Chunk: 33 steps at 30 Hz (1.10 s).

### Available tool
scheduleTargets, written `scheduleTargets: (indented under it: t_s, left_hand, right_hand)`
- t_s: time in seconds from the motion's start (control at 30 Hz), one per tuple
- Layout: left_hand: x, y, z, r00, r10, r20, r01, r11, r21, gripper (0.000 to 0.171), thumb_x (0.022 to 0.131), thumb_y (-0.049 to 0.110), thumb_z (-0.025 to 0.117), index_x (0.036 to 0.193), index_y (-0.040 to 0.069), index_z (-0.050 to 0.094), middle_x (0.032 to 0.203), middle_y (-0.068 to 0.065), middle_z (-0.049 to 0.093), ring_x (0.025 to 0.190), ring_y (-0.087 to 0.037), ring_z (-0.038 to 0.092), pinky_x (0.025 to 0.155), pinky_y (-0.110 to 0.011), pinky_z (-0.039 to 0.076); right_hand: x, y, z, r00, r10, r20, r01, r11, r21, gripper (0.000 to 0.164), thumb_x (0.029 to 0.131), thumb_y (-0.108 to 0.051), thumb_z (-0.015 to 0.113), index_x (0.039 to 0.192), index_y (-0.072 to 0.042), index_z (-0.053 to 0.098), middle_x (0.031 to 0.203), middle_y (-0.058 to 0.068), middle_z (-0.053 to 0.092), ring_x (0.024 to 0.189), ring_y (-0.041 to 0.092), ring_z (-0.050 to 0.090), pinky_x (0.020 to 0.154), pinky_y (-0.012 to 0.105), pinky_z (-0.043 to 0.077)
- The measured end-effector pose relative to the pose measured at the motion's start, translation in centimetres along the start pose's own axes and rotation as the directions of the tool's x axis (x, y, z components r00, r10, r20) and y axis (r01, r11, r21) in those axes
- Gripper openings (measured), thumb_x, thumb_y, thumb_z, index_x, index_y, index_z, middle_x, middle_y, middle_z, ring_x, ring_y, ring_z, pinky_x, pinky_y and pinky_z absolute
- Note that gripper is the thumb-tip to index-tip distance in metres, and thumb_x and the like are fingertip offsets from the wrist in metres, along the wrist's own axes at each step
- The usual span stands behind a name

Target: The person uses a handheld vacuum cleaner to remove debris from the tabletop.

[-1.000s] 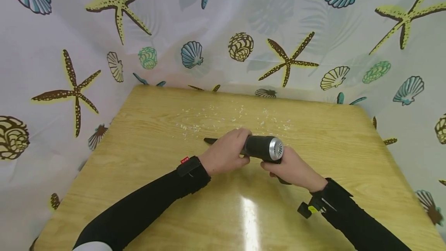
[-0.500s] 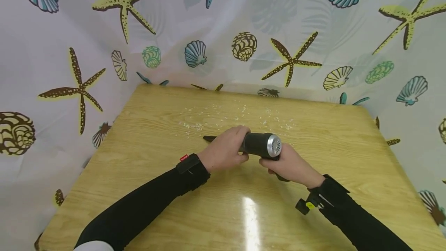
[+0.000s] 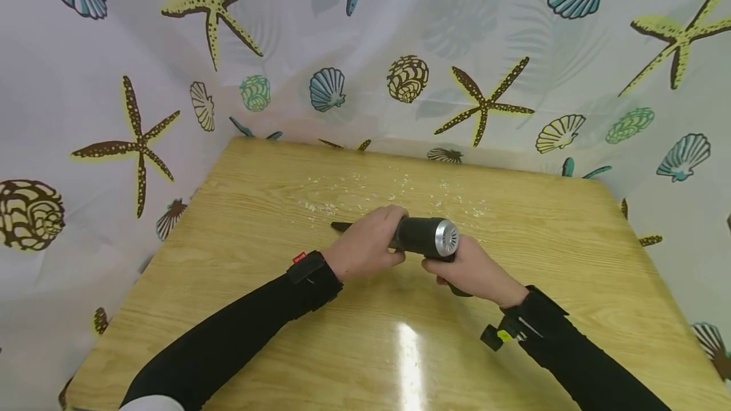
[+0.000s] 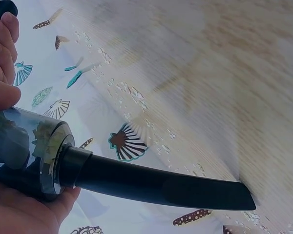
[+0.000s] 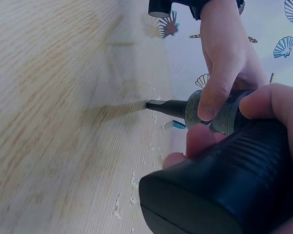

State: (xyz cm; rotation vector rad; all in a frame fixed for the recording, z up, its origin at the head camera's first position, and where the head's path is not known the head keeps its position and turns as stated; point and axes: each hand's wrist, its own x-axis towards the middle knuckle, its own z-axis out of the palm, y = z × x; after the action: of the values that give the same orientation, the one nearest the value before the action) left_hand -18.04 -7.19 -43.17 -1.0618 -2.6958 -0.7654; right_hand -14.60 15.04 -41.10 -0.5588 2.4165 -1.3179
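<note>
Both hands hold a black handheld vacuum cleaner [image 3: 419,236] with a silver vent at its rear. My left hand [image 3: 368,246] grips its clear dust cup [image 4: 27,141] near the front. Fingers of my right hand [image 3: 480,274] curl round the handle [image 5: 219,180]. A long, flat black nozzle [image 4: 161,185] points left; its tip is at or just above the tabletop, and I cannot tell whether it touches. Small white scraps [image 3: 322,208] lie scattered beyond the nozzle and the vacuum. In the head view my left hand hides most of the dust cup.
The wooden table [image 3: 257,309] has a bright light reflection near its front. A white curtain [image 3: 377,113] printed with shells and starfish stands along the back and both sides. Black straps with small devices sit on both wrists.
The head view has shifted slightly, so the table and curtain sit further right. Against the scraps, the vacuum and both hands have moved a little to the left. Both grips stay the same.
</note>
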Motion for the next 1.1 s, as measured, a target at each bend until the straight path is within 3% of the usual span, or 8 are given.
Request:
scheduleTargets:
  t_s: [0.33, 0.57, 0.73, 1.1]
  left_hand:
    - [-0.8, 0.4, -0.2, 1.000, -0.016, -0.018, 0.016, 1.000, 0.024, 0.053, 0.070, 0.019, 0.076, 0.112, 0.008, 0.047, 0.102, 0.001, 0.052, 0.088, -0.008, 0.044, 0.077, -0.030, 0.047]
    - [-1.2, 0.8, -0.3, 0.999, -0.020, -0.037, 0.021, 0.999, 0.033, 0.051, 0.069, 0.019, 0.076, 0.110, 0.008, 0.047, 0.096, 0.003, 0.050, 0.082, -0.008, 0.045, 0.071, -0.030, 0.047]
    - [-1.4, 0.7, -0.4, 0.999, -0.015, -0.042, 0.017, 0.999, 0.047, 0.052, 0.070, 0.020, 0.076, 0.111, 0.007, 0.047, 0.097, 0.002, 0.051, 0.082, -0.008, 0.045, 0.072, -0.030, 0.047]
    - [-2.2, 0.1, -0.6, 0.998, -0.047, -0.036, 0.050, 0.996, 0.069, 0.055, 0.071, 0.023, 0.076, 0.115, 0.008, 0.047, 0.102, 0.001, 0.051, 0.087, -0.007, 0.046, 0.074, -0.029, 0.047]
  right_hand:
    - [0.1, 0.1, 0.3, 1.000, 0.005, 0.023, -0.005, 1.000, 0.013, 0.051, 0.085, -0.013, 0.067, 0.131, -0.006, 0.047, 0.074, 0.019, 0.060, 0.063, 0.038, 0.060, 0.054, 0.038, 0.050]
    - [0.2, 0.0, 0.4, 1.000, 0.000, 0.030, 0.000, 1.000, 0.012, 0.049, 0.084, -0.011, 0.067, 0.129, -0.007, 0.048, 0.073, 0.018, 0.060, 0.059, 0.031, 0.061, 0.055, 0.039, 0.050]
    - [0.4, -0.1, 0.5, 0.999, -0.011, 0.046, 0.010, 1.000, 0.022, 0.051, 0.084, -0.010, 0.066, 0.131, -0.008, 0.046, 0.076, 0.026, 0.060, 0.060, 0.036, 0.060, 0.055, 0.038, 0.049]
    - [1.1, 0.2, 1.1, 0.996, -0.057, 0.076, 0.052, 0.997, 0.062, 0.051, 0.084, -0.007, 0.065, 0.132, -0.008, 0.046, 0.075, 0.022, 0.058, 0.061, 0.042, 0.059, 0.052, 0.036, 0.050]
